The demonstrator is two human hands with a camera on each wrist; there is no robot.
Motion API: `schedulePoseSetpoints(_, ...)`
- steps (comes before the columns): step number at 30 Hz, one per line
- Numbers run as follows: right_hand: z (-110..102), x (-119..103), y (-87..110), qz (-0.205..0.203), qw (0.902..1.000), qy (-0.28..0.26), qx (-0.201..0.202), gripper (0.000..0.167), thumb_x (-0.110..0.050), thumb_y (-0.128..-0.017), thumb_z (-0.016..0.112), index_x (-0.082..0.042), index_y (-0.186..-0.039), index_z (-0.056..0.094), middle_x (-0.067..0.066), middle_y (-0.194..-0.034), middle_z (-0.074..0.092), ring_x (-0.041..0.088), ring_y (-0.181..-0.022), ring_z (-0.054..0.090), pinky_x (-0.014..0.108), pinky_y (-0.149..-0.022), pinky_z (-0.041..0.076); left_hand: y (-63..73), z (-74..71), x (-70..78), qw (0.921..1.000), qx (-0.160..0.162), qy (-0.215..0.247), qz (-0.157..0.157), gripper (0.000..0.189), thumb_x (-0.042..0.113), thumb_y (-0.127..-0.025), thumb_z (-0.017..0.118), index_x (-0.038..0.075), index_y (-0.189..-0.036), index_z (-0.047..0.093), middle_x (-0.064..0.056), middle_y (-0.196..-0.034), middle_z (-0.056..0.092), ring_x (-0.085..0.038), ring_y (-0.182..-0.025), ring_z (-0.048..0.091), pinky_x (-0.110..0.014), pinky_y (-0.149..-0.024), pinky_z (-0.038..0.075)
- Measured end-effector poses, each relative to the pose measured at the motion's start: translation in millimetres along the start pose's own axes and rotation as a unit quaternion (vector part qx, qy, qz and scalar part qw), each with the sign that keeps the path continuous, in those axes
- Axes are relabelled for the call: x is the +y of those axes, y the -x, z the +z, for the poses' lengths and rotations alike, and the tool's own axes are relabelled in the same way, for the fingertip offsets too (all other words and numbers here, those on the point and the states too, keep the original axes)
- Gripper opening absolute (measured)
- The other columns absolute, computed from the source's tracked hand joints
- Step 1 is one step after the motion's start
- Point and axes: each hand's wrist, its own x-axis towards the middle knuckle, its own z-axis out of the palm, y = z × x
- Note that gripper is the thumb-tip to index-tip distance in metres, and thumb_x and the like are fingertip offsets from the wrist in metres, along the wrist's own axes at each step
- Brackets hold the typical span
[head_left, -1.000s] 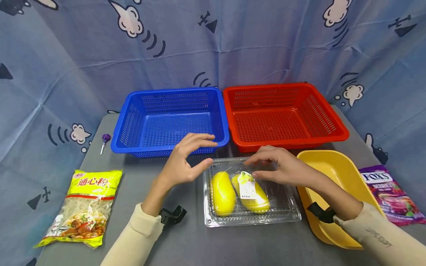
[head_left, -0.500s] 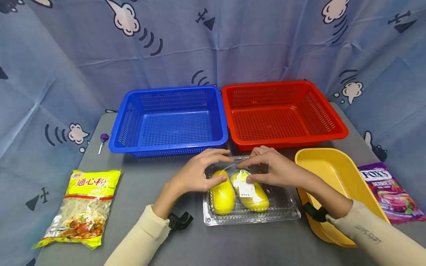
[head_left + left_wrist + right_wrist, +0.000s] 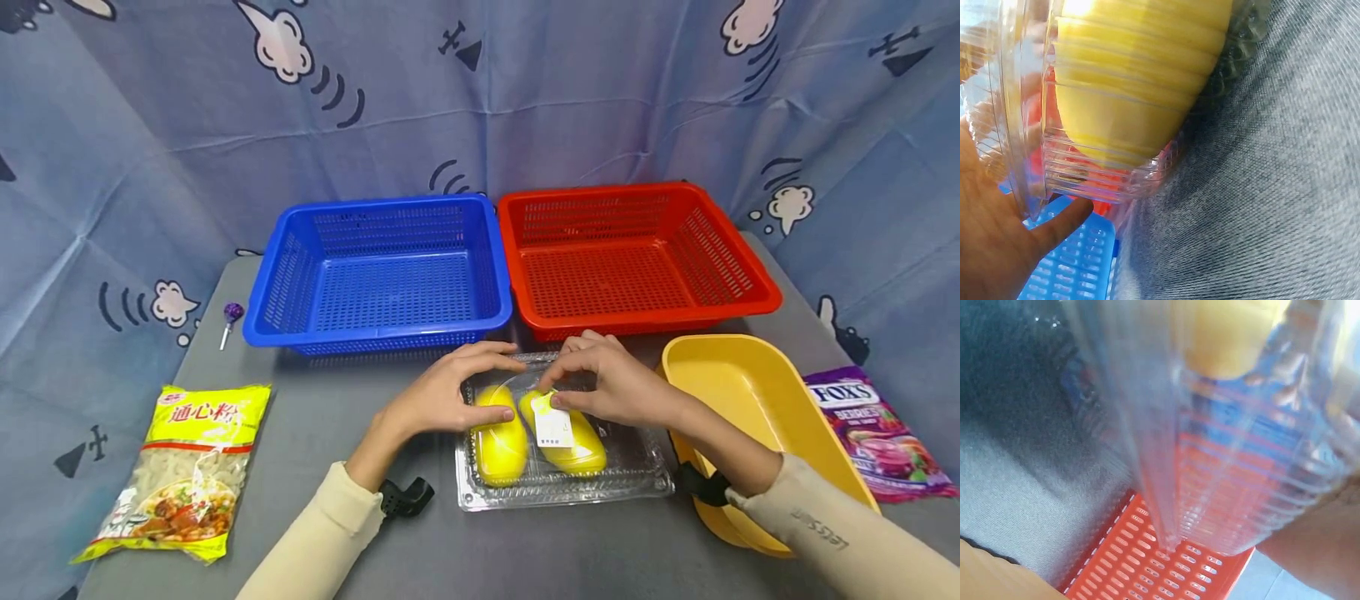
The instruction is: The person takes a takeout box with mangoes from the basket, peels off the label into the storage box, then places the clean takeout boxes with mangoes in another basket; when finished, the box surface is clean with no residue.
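Note:
A clear plastic clamshell box (image 3: 630,467) lies on the table in front of me, with two yellow mangoes inside. A white price label (image 3: 554,427) with a green top sits on its lid over the right mango (image 3: 588,450). My left hand (image 3: 450,387) rests over the lid's left side, fingers and thumb spread apart above the left mango (image 3: 501,442). My right hand (image 3: 611,383) bends over the lid, its thumb and index fingertips pinching at the label's upper edge. In the left wrist view, a finger (image 3: 1063,225) lies along the box's end.
Blue basket (image 3: 397,335) and red basket (image 3: 652,321) stand side by side at the back. A yellow tub (image 3: 731,346) is under the right forearm. A pasta bag (image 3: 180,475) and a lollipop (image 3: 233,313) lie left; a purple FOX'S candy bag (image 3: 877,433) lies right.
My left hand has come rightward onto the box lid. My right hand's thumb and index fingertips have drawn together at the top of the label. The box has stayed in place.

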Motion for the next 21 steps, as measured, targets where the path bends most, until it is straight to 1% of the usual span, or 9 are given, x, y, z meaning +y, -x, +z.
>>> schedulePoseSetpoints(3, 0, -1, -1.0, 0.012, 0.9997, -0.021, 0.008, 0.021, -0.011, -0.081, 0.085, -0.028, -0.092, 0.08, -0.016, -0.082, 0.063, 0.018, -0.09, 0.052, 0.041, -0.085, 0.031, -0.7, 0.2, -0.9, 1.0, 0.0, 0.008, 0.004, 0.055, 0.042, -0.086, 0.076, 0.029, -0.138, 0.063, -0.002, -0.157, 0.049, -0.022, -0.147, 0.042, -0.057, -0.12, 0.033)
schedulePoseSetpoints(5, 0, -1, -1.6, 0.015, 0.9992, -0.036, 0.008, 0.02, -0.012, -0.082, 0.085, -0.029, -0.09, 0.079, -0.016, -0.081, 0.063, 0.016, -0.089, 0.053, 0.04, -0.085, 0.034, -0.8, 0.4, -1.4, 0.9999, 0.002, 0.014, 0.007, 0.056, 0.04, -0.086, 0.077, 0.027, -0.138, 0.063, -0.002, -0.157, 0.049, -0.022, -0.147, 0.042, -0.056, -0.12, 0.033)
schedulePoseSetpoints(10, -1, 3, -2.7, 0.013, 0.998, -0.063, -0.002, 0.019, -0.012, -0.082, 0.084, -0.029, -0.089, 0.079, -0.015, -0.081, 0.064, 0.013, -0.089, 0.054, 0.035, -0.082, 0.043, -0.5, 1.0, -2.1, 0.9997, 0.006, 0.024, 0.006, 0.057, 0.038, -0.084, 0.08, 0.025, -0.137, 0.064, -0.002, -0.155, 0.051, -0.02, -0.146, 0.044, -0.053, -0.121, 0.034)
schedulePoseSetpoints(14, -3, 7, -2.0, 0.013, 0.9958, -0.089, -0.016, 0.015, -0.016, -0.084, 0.083, -0.029, -0.09, 0.077, -0.013, -0.085, 0.065, 0.015, -0.091, 0.056, 0.034, -0.083, 0.046, 0.0, 1.5, -1.9, 0.9996, 0.006, 0.026, -0.003, 0.057, 0.038, -0.084, 0.081, 0.027, -0.137, 0.064, -0.003, -0.155, 0.051, -0.02, -0.145, 0.044, -0.053, -0.12, 0.034)
schedulePoseSetpoints(16, -6, 8, -0.4, 0.015, 0.9929, -0.116, -0.022, 0.012, -0.017, -0.086, 0.081, -0.027, -0.091, 0.077, -0.009, -0.088, 0.066, 0.016, -0.091, 0.057, 0.033, -0.082, 0.049, 0.1, 1.6, -1.5, 0.9996, 0.005, 0.028, -0.006, 0.057, 0.038, -0.084, 0.081, 0.027, -0.137, 0.064, -0.003, -0.154, 0.051, -0.02, -0.145, 0.044, -0.053, -0.12, 0.034)
schedulePoseSetpoints(18, -10, 9, 1.9, 0.02, 0.9879, -0.151, -0.027, 0.008, -0.016, -0.088, 0.079, -0.022, -0.093, 0.077, -0.005, -0.091, 0.066, 0.017, -0.091, 0.059, 0.032, -0.081, 0.051, 0.0, 1.4, -1.1, 0.9995, 0.004, 0.03, -0.006, 0.057, 0.038, -0.084, 0.08, 0.027, -0.137, 0.065, -0.004, -0.154, 0.052, -0.02, -0.144, 0.044, -0.053, -0.12, 0.035)
schedulePoseSetpoints(21, -17, 9, 4.4, 0.03, 0.9766, -0.212, -0.019, 0.007, -0.012, -0.091, 0.075, -0.011, -0.098, 0.076, 0.002, -0.096, 0.066, 0.018, -0.091, 0.06, 0.03, -0.08, 0.055, 0.2, 1.2, -0.8, 0.9995, 0.004, 0.031, -0.005, 0.056, 0.037, -0.084, 0.08, 0.027, -0.137, 0.065, -0.004, -0.153, 0.052, -0.02, -0.144, 0.045, -0.052, -0.12, 0.035)
